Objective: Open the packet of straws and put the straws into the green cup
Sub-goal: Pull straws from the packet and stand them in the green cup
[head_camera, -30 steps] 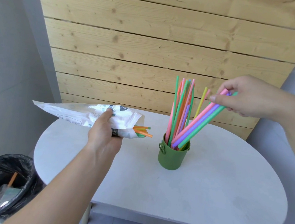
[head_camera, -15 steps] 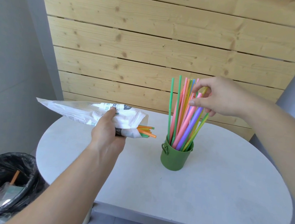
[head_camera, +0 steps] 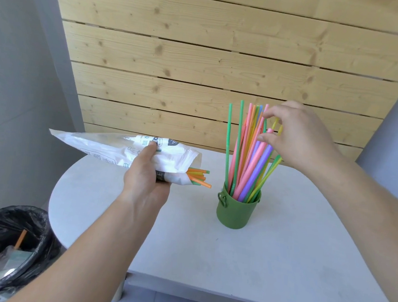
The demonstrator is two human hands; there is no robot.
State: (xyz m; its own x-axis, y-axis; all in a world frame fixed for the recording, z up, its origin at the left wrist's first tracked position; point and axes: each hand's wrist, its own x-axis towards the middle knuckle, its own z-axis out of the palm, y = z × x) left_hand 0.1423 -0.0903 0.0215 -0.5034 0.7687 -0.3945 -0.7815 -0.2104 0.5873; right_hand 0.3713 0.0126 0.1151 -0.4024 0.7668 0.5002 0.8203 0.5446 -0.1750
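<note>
A green cup with a small side handle stands on the white table and holds several coloured straws, upright and fanned. My right hand hovers at the tops of the straws with its fingers spread; the thumb is next to a pink straw's tip. My left hand grips the white straw packet above the table's left part, held nearly level. Orange and green straw ends stick out of its open mouth toward the cup.
A black-lined bin with rubbish and one orange straw stands on the floor at the lower left. A wooden slat wall rises right behind the table. Grey walls flank both sides.
My right hand brought a slanted bunch of pink, purple and green straws upright into the cup, then loosened its fingers at their tops. The left hand and packet stayed still.
</note>
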